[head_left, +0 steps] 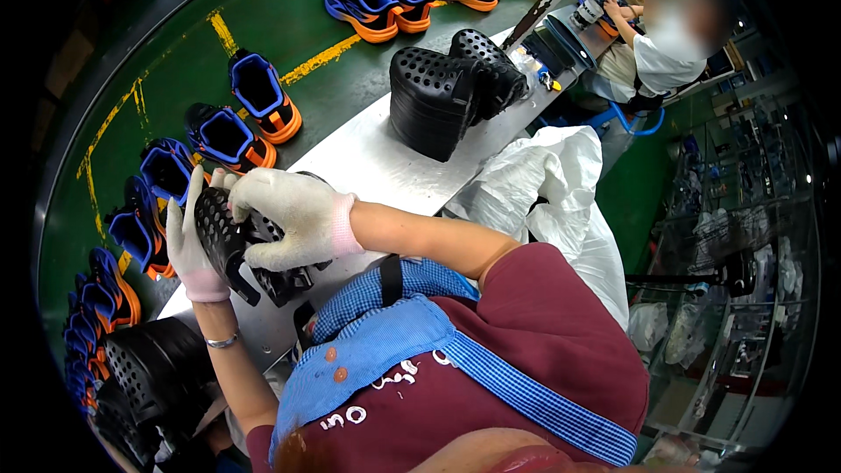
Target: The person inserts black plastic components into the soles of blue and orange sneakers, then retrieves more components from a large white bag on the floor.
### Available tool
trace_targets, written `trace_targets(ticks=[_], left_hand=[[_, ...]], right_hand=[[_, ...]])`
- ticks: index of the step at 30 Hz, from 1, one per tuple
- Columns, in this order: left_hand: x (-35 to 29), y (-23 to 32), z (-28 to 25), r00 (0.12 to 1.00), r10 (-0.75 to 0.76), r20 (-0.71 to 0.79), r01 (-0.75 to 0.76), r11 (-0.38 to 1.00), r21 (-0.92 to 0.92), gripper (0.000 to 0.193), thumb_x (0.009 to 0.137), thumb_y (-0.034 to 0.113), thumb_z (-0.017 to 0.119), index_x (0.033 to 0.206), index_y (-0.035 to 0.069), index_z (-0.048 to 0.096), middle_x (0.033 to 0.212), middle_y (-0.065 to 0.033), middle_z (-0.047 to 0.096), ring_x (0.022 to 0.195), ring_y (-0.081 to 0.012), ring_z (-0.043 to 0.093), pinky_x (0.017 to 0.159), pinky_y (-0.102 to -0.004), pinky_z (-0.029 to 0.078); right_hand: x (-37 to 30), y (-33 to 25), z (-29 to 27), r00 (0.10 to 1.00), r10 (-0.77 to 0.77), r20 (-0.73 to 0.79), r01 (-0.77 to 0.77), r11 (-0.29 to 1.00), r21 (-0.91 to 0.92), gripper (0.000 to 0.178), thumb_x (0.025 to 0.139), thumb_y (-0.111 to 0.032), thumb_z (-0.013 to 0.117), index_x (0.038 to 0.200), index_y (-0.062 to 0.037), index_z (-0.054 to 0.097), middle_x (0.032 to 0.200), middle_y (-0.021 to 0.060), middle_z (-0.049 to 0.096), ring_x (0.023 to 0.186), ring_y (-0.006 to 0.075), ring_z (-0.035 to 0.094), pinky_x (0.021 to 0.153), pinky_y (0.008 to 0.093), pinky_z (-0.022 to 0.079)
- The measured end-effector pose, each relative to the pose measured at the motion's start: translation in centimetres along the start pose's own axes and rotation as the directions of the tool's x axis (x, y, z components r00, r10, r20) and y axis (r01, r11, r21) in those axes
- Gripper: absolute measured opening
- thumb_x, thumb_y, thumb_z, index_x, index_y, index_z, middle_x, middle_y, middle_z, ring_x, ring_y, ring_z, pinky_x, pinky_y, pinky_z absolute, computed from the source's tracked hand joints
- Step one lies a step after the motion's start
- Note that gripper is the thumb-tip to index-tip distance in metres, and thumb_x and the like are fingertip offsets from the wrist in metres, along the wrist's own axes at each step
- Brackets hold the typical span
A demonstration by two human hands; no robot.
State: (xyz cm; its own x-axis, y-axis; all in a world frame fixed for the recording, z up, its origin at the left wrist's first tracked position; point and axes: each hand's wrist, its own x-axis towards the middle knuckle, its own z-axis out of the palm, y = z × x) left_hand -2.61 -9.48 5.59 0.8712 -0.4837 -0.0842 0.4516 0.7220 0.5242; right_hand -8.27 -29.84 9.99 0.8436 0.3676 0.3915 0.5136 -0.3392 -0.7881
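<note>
Head view, items listed from near to far. Maroon shirt [561, 359], worn under a blue checked apron [368, 350] with strap. Metal bracelet [222, 342], on the left wrist. Left hand [194, 254], in an off-white glove with pink cuff: closed along the outer side of a black perforated clog [217, 226], holding it. Right hand [293, 217], gloved to match: fingers bent and thumb apart, lying over the clog and the black part beside it; firmness of grip cannot be told, the fingertips being partly hidden. Position of the clog: over the white table [350, 158], left of the apron. Black perforated stack [149, 368], at lower left, below the left forearm. White bag [561, 175], crumpled, right of the table. Two further black stacks [429, 101], perforated on top, side by side at the table's far part. Sneakers [263, 92], black and blue with orange soles, in a curving row on a green floor [289, 0] with yellow lines. Co-worker [670, 61], in a white top, seated on a blue chair [644, 127], hands near equipment. Shelving [736, 236], loaded, far right.
</note>
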Motion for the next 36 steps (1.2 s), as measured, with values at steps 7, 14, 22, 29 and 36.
trace_targets(ticks=[7, 14, 22, 29, 36], left_hand=[[1.3, 0.0, -2.2, 0.992, 0.101, 0.079, -0.109, 0.988, 0.108, 0.052, 0.106, 0.029, 0.033, 0.147, -0.004, 0.033, 0.123, -0.0119, 0.056, 0.114, -0.0216, 0.055, 0.104, -0.0355, 0.042], [2.4, 1.1, -3.4, 0.944, 0.251, -0.214, -0.199, 0.951, 0.236, 0.032, 0.101, 0.017, 0.049, 0.126, -0.003, 0.054, 0.102, -0.006, 0.059, 0.096, -0.0191, 0.057, 0.091, -0.0339, 0.048], [3.1, 1.1, -1.3, 0.905, 0.327, -0.271, -0.198, 0.89, 0.411, 0.021, 0.101, 0.023, 0.052, 0.095, 0.004, 0.058, 0.089, -0.0034, 0.056, 0.085, -0.0139, 0.056, 0.081, -0.0275, 0.045], [4.5, 0.5, 1.6, 0.894, 0.301, -0.331, -0.181, 0.92, 0.347, 0.029, 0.101, 0.023, 0.052, 0.077, 0.008, 0.045, 0.075, -0.0026, 0.047, 0.072, -0.015, 0.046, 0.072, -0.0296, 0.041], [6.1, 0.7, -0.6, 0.922, 0.345, -0.174, -0.218, 0.836, 0.504, 0.03, 0.101, 0.026, 0.051, 0.077, 0.008, 0.049, 0.076, -0.0031, 0.051, 0.07, -0.0139, 0.049, 0.068, -0.0273, 0.043]], right_hand=[[1.4, 1.6, 0.7, 0.999, -0.049, -0.02, 0.048, 0.997, -0.064, 0.035, 0.076, -0.023, 0.07, 0.099, -0.0001, 0.06, 0.097, 0.0161, 0.06, 0.095, 0.0334, 0.058, 0.083, 0.0395, 0.049], [1.4, 0.7, 0.3, 0.96, 0.231, 0.155, -0.184, 0.946, -0.267, 0.049, 0.079, -0.043, 0.067, 0.101, -0.0001, 0.058, 0.097, 0.0173, 0.06, 0.099, 0.0326, 0.06, 0.084, 0.0405, 0.051], [1.1, 0.8, 1.6, 0.856, 0.484, 0.182, -0.363, 0.813, -0.456, 0.052, 0.08, -0.047, 0.065, 0.098, 0.0011, 0.055, 0.095, 0.0177, 0.062, 0.089, 0.0332, 0.065, 0.075, 0.0421, 0.053], [0.7, 1.7, 1.4, 0.865, 0.455, 0.212, -0.363, 0.859, -0.362, 0.052, 0.08, -0.046, 0.063, 0.094, 0.0035, 0.056, 0.091, 0.0207, 0.064, 0.088, 0.0364, 0.065, 0.078, 0.0422, 0.052], [0.8, 3.4, 1.5, 0.927, 0.364, 0.09, -0.319, 0.892, -0.32, 0.041, 0.083, -0.039, 0.063, 0.092, 0.0001, 0.055, 0.086, 0.0195, 0.063, 0.084, 0.0366, 0.064, 0.076, 0.0424, 0.051]])
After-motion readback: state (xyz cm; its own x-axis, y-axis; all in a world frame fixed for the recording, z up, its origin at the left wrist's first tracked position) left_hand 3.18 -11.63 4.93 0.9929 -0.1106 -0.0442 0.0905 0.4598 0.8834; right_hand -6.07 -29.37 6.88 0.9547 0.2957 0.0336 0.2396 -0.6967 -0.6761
